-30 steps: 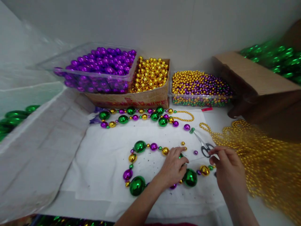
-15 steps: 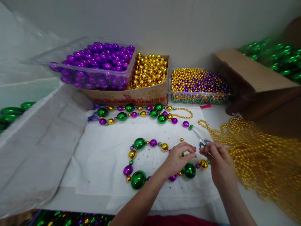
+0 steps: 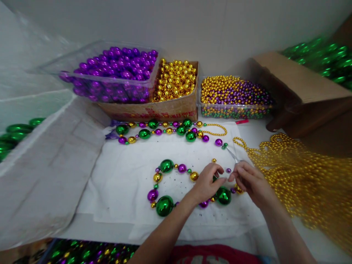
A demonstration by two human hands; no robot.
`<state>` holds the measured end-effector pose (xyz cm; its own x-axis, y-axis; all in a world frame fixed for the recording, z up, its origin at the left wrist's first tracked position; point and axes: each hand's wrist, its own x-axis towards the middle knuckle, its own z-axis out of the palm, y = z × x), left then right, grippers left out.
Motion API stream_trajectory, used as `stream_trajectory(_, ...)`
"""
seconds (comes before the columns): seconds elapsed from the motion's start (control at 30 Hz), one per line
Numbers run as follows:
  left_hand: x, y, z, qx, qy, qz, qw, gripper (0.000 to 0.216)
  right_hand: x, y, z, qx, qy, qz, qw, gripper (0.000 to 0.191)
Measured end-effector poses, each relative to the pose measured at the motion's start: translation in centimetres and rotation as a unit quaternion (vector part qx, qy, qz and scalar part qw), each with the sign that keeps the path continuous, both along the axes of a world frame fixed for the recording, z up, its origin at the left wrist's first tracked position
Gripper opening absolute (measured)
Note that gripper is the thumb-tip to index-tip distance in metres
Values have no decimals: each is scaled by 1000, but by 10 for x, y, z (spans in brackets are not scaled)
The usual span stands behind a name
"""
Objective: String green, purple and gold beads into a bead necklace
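A string of green, purple and gold balls (image 3: 165, 183) lies in a loop on a white cloth (image 3: 123, 190). My left hand (image 3: 206, 183) rests over its right part, fingers pinched at the string near a large green ball (image 3: 223, 195). My right hand (image 3: 249, 180) meets it fingertip to fingertip, pinched on something too small to make out. Small scissors (image 3: 233, 156) lie just behind the right hand. A loose purple bead (image 3: 228, 170) sits between the hands and the scissors.
A second finished bead string (image 3: 165, 131) lies further back. Behind it stand a clear tub of purple balls (image 3: 110, 73), a cardboard box of gold balls (image 3: 173, 84) and a tub of small mixed beads (image 3: 233, 97). A heap of gold bead chains (image 3: 302, 176) fills the right.
My right hand has moved left, away from the scissors, to meet my left hand. My left hand has lifted its fingers from the cloth into a pinch.
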<state>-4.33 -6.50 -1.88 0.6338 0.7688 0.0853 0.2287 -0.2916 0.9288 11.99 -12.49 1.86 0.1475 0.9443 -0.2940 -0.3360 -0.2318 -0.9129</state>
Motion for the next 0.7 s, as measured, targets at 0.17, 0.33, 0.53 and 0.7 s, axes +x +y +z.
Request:
stream_trajectory(0.17, -3, -3, -7, 124, 96, -40, 987, 27, -5, -5, 0, 66, 52, -64, 994, 21)
stream_trajectory(0.33, -7, 3, -9, 143, 138, -58, 978, 32, -11, -15, 1, 66, 93, -146, 983, 21)
stream_trajectory(0.53, -14, 8, -11, 189, 162, -62, 966, 33, 33, -26, 16, -32, -16, -26, 999, 23)
stream_trajectory(0.7, -19, 13, -10, 233, 177, -67, 954, 26, 74, -25, 34, -102, -231, 90, 963, 38)
